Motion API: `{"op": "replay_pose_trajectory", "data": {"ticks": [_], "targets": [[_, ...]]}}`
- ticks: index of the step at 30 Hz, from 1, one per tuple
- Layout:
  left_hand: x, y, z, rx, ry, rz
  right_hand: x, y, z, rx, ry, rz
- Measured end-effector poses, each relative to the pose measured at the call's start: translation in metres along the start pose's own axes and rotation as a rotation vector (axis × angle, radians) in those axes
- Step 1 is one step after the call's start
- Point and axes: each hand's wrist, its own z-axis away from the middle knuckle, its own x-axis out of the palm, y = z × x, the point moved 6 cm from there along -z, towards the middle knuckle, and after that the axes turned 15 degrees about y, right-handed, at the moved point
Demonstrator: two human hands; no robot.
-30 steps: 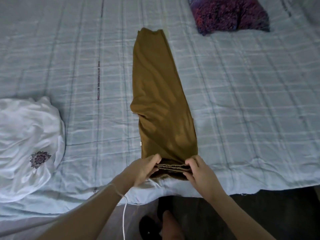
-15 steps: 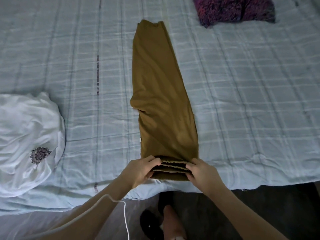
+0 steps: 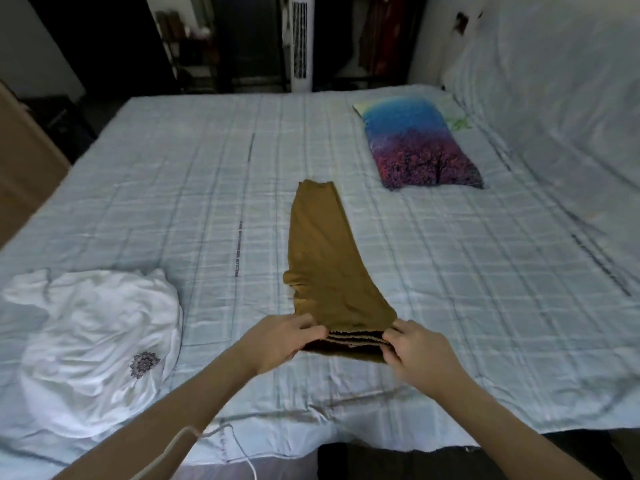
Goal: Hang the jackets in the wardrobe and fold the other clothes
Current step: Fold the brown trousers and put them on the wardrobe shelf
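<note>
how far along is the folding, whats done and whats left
Done: the mustard-brown garment lies on the bed already narrowed into a long strip. In hand: the left hand and right hand pinch its near end, where stacked layers show. Left: bringing that end up the strip, then the crumpled white garment at the left, still unfolded. No jackets are visible.

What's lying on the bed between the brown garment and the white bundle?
Nothing: in the head view only bare checked bedsheet separates the brown garment from the white bundle.
</note>
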Motion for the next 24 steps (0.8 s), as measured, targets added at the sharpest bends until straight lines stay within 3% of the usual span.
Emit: {"op": "replay_pose_trajectory", "data": {"ticks": [4, 13, 20, 24], "targets": [[-0.090, 0.005, -0.016, 0.088, 0.019, -0.169, -0.072, -0.013, -0.040, -0.014, 0.058, 0.061], [-0.291, 0.012, -0.062, -0.013, 0.149, -0.265, -0.244, -0.039, -0.155, -0.008, 0.163, 0.147], [-0.367, -0.022, -0.104, -0.185, -0.032, -0.330, -0.309, -0.053, -0.216, -0.040, 0.073, 0.083], [-0.399, -0.033, -0.124, -0.390, -0.247, -0.110, -0.326, -0.045, -0.248, 0.006, -0.155, -0.155]]}}
